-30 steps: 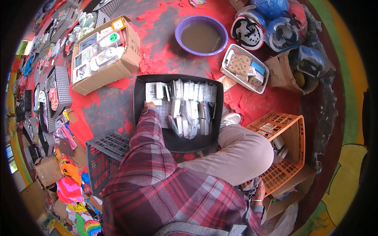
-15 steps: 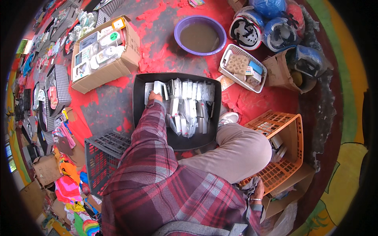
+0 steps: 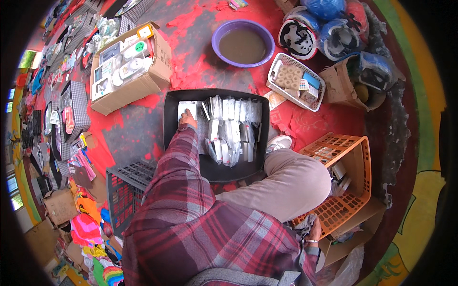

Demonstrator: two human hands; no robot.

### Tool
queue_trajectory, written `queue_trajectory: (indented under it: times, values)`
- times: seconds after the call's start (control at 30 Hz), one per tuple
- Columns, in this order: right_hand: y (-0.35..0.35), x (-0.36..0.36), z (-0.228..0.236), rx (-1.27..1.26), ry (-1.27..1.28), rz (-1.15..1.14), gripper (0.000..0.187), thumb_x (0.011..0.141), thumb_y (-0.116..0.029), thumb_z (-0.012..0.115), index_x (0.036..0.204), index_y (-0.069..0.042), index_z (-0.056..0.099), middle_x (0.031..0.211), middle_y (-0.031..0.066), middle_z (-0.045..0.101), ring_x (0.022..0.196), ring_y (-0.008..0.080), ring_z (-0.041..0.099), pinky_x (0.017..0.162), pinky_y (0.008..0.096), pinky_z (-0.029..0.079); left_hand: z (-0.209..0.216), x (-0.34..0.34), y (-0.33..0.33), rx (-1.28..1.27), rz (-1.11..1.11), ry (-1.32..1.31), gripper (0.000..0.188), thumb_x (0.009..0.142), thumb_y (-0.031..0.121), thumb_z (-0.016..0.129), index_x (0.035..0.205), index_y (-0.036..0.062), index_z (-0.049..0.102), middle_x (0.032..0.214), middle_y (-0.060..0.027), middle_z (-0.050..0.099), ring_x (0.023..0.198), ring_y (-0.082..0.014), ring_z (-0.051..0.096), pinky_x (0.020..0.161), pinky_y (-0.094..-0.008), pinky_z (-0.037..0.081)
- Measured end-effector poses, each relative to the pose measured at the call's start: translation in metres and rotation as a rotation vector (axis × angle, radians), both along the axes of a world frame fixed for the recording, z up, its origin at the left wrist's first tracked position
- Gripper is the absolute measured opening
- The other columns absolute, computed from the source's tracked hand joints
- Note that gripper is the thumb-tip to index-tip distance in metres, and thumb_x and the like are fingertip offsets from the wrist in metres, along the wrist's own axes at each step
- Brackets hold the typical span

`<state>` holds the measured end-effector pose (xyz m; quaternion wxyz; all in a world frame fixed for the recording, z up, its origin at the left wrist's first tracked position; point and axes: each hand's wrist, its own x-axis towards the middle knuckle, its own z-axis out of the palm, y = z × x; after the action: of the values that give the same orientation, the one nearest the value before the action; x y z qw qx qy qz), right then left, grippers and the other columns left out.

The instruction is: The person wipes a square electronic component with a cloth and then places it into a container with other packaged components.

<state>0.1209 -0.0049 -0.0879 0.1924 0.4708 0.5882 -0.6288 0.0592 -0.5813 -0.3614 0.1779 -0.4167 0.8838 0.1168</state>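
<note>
We find the left hand [image 3: 188,119] inside the black bin [image 3: 224,173], at its far left corner, with fingers on a white box [image 3: 186,105]; we cannot tell whether they grip it. Wrapped packets [image 3: 232,127] stand in rows to the right in the same bin. We note the right hand [image 3: 315,231] at near right, against a grey cloth [image 3: 304,226] beside the orange crate [image 3: 366,164]; its grip we cannot tell.

We can read no words or numbers; the round green mark [image 3: 140,47] in the cardboard box [image 3: 136,91], upper left, is too small.
</note>
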Motion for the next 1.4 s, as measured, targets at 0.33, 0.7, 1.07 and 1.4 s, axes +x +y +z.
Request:
queue_trajectory:
  times: [0.33,0.7,1.07,1.4]
  values:
    - [0.020,0.010,-0.015,0.070,0.010,-0.024,0.039,0.088,-0.034,0.053,0.106,0.000,0.059,0.097,0.0025,0.062,0.088,0.0165,0.058,0.077,0.0291,0.046,0.004,-0.040,0.033,0.304,0.279,0.317,0.054,0.078,0.043,0.059,0.111,0.0002,0.053,0.105,-0.0236,0.058,0.100,-0.0382,0.054,0.085,-0.0436,0.044]
    - [0.007,0.009,-0.007,0.101,-0.011,0.039,0.048,0.090,-0.036,0.047,0.120,0.002,0.051,0.114,0.0062,0.057,0.104,0.0184,0.053,0.090,0.0297,0.040,-0.041,-0.015,0.001,0.251,0.347,0.551,0.023,0.081,0.006,0.047,0.103,0.0057,0.053,0.094,-0.0182,0.062,0.090,-0.0365,0.060,0.076,-0.0423,0.047]
    - [-0.004,0.020,-0.002,0.155,0.024,-0.009,0.040,0.088,-0.035,0.050,0.105,0.000,0.057,0.098,0.0045,0.060,0.087,0.0183,0.058,0.076,0.0309,0.046,-0.074,-0.007,-0.050,0.663,0.649,0.807,0.040,0.078,0.007,0.053,0.117,0.0001,0.050,0.101,-0.0138,0.062,0.092,-0.0215,0.060,0.078,-0.0334,0.048]
    - [-0.005,0.009,-0.007,0.038,0.046,-0.038,0.024,0.088,-0.027,0.051,0.093,-0.005,0.059,0.084,0.0027,0.062,0.073,0.0178,0.060,0.064,0.0313,0.049,-0.251,0.042,-0.133,-0.158,-0.229,-0.195,0.030,0.075,0.023,0.058,0.098,0.0040,0.060,0.092,-0.0115,0.064,0.087,-0.0269,0.062,0.072,-0.0383,0.049]
